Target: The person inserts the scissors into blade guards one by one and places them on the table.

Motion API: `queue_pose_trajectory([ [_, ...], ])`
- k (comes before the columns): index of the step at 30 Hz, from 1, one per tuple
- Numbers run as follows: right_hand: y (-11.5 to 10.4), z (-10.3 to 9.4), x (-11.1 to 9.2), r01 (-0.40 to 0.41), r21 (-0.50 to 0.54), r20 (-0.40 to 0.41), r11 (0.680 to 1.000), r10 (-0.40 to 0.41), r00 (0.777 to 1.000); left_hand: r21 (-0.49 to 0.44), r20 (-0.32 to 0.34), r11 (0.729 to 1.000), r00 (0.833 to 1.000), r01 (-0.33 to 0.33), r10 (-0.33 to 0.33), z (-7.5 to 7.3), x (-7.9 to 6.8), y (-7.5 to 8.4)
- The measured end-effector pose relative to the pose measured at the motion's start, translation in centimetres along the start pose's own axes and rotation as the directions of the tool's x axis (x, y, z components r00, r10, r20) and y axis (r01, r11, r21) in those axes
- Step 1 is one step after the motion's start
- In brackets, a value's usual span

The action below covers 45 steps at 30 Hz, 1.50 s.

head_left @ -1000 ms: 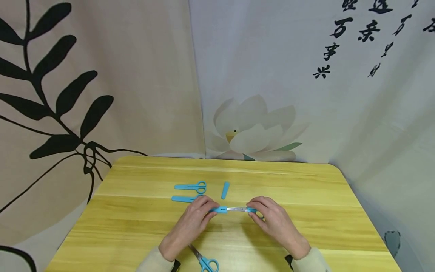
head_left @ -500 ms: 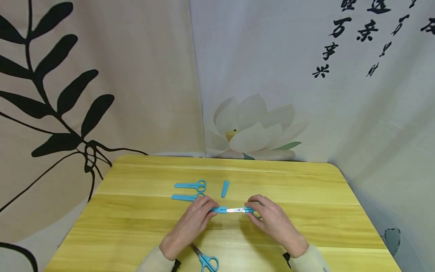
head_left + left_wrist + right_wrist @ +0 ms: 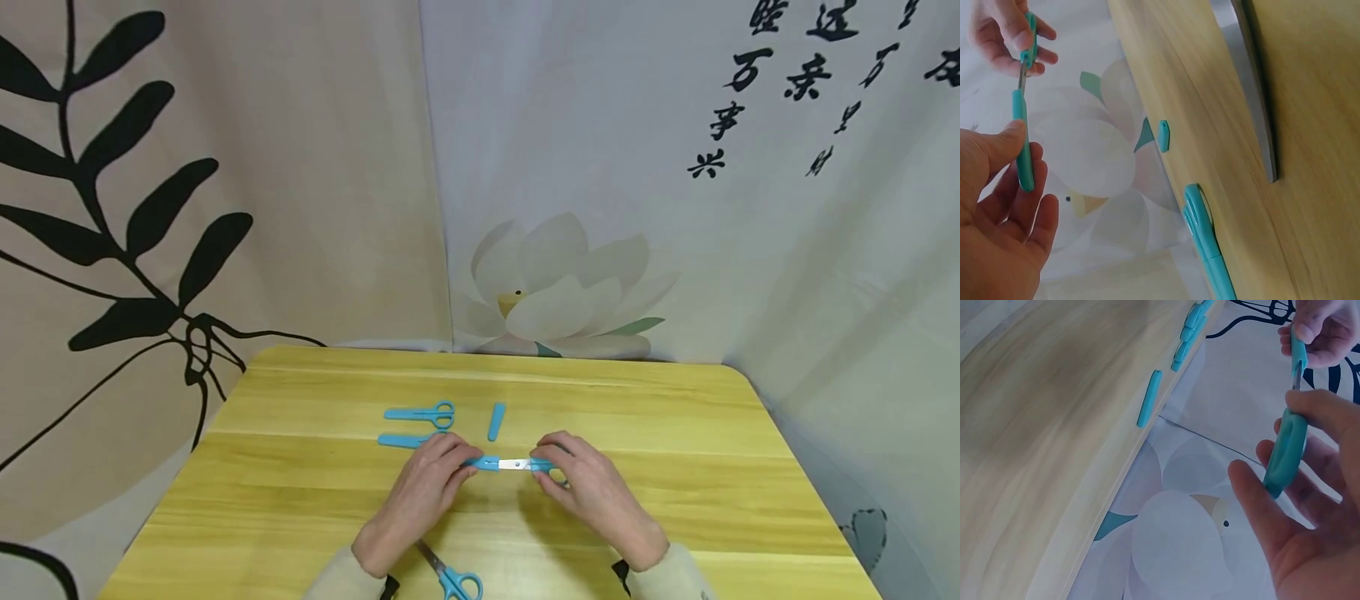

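My left hand (image 3: 429,483) pinches a blue blade cover (image 3: 1021,140) between thumb and fingers. My right hand (image 3: 594,485) grips the blue handles (image 3: 1287,450) of a pair of scissors (image 3: 514,464), whose blades point left. The blade tips are hidden inside the cover, and a short length of bare metal shows between cover and handles. Both hands are above the table, level with each other. Just beyond the left hand lies a covered pair of scissors (image 3: 403,440), its handle partly hidden by the fingers.
A second covered pair of scissors (image 3: 418,413) lies farther back on the wooden table (image 3: 300,467). To its right is a loose blue cover (image 3: 497,422). Uncovered scissors (image 3: 459,582) lie near the front edge, blades partly behind the left wrist. A printed curtain (image 3: 570,167) hangs behind.
My right hand has moved left with the scissors, so less bare blade shows outside the cover. The left hand has stayed nearly still.
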State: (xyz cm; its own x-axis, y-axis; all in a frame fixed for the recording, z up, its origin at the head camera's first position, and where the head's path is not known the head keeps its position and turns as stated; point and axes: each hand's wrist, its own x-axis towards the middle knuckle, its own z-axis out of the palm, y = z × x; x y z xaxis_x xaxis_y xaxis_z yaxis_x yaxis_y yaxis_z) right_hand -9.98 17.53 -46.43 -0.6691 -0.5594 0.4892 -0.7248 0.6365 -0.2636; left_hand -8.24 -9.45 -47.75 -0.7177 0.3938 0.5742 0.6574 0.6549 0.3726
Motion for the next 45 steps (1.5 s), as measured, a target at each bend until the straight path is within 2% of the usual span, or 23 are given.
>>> queue_pose_trajectory([
  [8, -0.3, 0.2, 0.1, -0.009, 0.027, -0.014, 1.000, 0.009, 1.000, -0.066, 0.033, 0.997, 0.999, 0.026, -0.024, -0.2, 0.0, 0.1],
  [14, -0.2, 0.5, 0.2, 0.027, 0.039, -0.045, 0.999, -0.025, 0.999, -0.118, 0.057, 0.992, 0.998, 0.045, -0.038, -0.2, -0.2, 0.0],
  [22, -0.5, 0.8, 0.3, 0.045, 0.068, -0.045, 0.997, -0.042, 0.998, -0.158, 0.077, 0.981, 0.992, 0.115, -0.104, -0.2, -0.3, 0.4],
  [35, -0.7, 1.3, 0.4, 0.044, 0.107, -0.039, 0.993, -0.040, 0.998, -0.202, 0.094, 0.971, 0.989, 0.129, -0.112, -0.2, -0.3, 0.2],
  [45, -0.8, 1.4, 0.6, 0.056, 0.065, -0.039, 0.996, -0.053, 0.998, -0.197, 0.125, 0.971, 0.986, 0.136, -0.113, -0.2, -0.2, 0.1],
])
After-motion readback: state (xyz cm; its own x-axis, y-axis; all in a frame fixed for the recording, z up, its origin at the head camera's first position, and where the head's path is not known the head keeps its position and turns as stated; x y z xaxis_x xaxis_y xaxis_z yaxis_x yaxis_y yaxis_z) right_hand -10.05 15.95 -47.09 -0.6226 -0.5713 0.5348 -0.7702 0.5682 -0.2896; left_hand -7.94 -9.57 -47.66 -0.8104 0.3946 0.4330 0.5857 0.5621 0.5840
